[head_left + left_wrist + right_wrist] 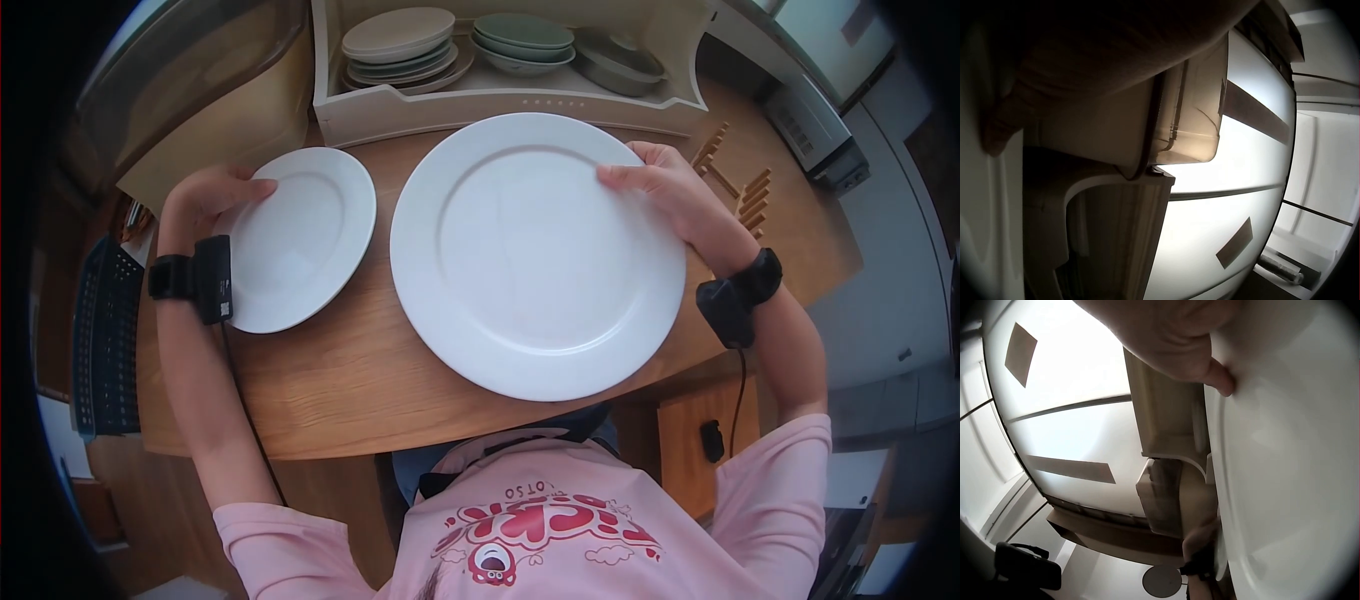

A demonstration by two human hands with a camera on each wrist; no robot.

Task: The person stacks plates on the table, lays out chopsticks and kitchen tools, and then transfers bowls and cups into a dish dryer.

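In the head view a large white plate [540,260] is held up by the right hand [665,185], its thumb on the face and the other fingers behind the rim. The left hand [215,200] grips a smaller white plate [300,245] at its left edge, thumb on top, fingers hidden beneath. The two plates are apart, the large one to the right. In the left wrist view the left thumb presses on a white plate surface [1007,206]; the right wrist view shows the right thumb on the large plate [1291,469].
A cream rack [400,118] at the back of the wooden table [340,400] holds stacked plates [398,35], green bowls [523,40] and a lidded dish [618,62]. A wooden peg rack [752,200] stands at the right. A blue basket [105,340] is at the far left.
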